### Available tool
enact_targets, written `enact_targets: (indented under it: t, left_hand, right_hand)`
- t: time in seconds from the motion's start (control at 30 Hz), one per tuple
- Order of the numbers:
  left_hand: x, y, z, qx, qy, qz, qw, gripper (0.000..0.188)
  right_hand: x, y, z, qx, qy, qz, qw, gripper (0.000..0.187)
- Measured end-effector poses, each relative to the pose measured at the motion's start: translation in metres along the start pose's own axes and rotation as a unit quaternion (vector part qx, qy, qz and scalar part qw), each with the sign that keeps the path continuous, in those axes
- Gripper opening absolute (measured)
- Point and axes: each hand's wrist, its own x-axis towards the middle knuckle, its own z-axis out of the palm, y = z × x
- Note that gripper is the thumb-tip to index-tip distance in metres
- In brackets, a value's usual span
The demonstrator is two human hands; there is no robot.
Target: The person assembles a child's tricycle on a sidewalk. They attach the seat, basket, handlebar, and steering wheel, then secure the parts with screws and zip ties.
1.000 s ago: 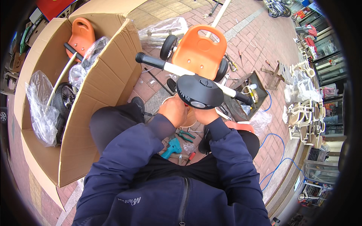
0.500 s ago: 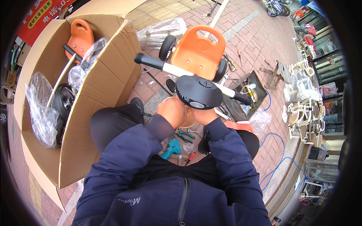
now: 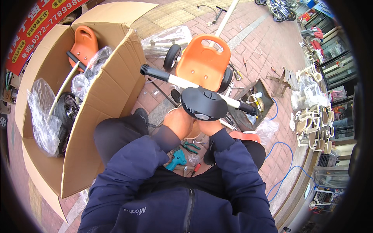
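black domed plastic headlamp housing (image 3: 204, 102): bare left hand (image 3: 178, 122) at eight o'clock, bare right hand (image 3: 210, 127) at six; grips are hidden, closure cannot be told.

The place is an outdoor street side, with reddish brick paving (image 3: 264, 54), dark-framed glass shopfront (image 3: 337, 49) at right, red printed banner (image 3: 39, 33) at upper left.

- you wear this wide fisheye view on the left side of your head.
- it faces steeply down over your navy blue zipped jacket (image 3: 163, 202), closest at the lower edge.
- your bare left hand (image 3: 178, 121) and bare right hand (image 3: 210, 126) sit near mid-picture.
- farthest, reddish brick paving (image 3: 268, 44) stretches toward the curved black rim.
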Motion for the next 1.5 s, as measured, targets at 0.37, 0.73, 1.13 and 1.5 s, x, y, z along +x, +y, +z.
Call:
enact_targets:
  t: [0.37,0.73,1.13,1.5]
  left_hand:
    - [0.023,-0.033,0.020,-0.107,-0.106,0.013,0.989,0.013]
    - [0.017,-0.025,0.025,0.000,-0.074,0.035,0.997,0.021]
    - [0.003,-0.008,-0.010,-0.002,-0.047,-0.016,0.999,0.023]
    - [-0.003,-0.001,-0.002,0.044,0.007,0.022,0.999,0.024]
  right_hand:
    - [0.001,0.002,0.002,-0.037,0.015,-0.030,0.999,0.027]
    - [-0.003,0.001,0.002,-0.015,0.019,-0.011,1.000,0.025]
    - [-0.003,0.010,0.005,-0.074,0.011,-0.043,0.996,0.030]
    - [0.000,0.002,0.002,-0.030,0.012,-0.021,0.999,0.029]
